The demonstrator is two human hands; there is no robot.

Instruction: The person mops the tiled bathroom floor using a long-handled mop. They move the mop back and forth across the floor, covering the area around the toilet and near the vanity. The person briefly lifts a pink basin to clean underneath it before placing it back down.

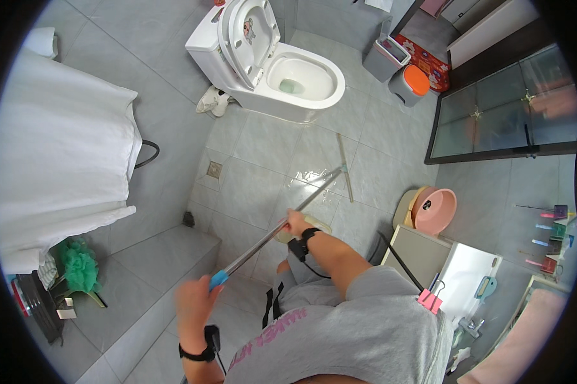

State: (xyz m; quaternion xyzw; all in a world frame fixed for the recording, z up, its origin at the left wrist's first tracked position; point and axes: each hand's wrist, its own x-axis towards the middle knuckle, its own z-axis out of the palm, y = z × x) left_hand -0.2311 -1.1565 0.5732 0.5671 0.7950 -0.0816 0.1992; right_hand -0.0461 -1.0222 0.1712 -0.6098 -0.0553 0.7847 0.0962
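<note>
A floor squeegee with a metal pole (257,249) slants from lower left to the floor in front of me. My left hand (192,305), somewhat blurred, is closed around the blue grip at the pole's upper end. Farther down, my right hand (296,223) holds the metal shaft. The thin squeegee blade (348,180) lies against the grey tiles. Just left of the blade a puddle of water (312,176) glistens on the floor. A square floor drain (214,169) is set in the tiles farther left.
A white toilet (312,103) with raised lid stands ahead, with white shoes (213,101) beside its base. Grey bins (387,58) and an orange-lidded bin (416,80) stand near the doorway. Pink basins (435,211) and a cabinet are at right; a raised tiled ledge (173,259) runs at left.
</note>
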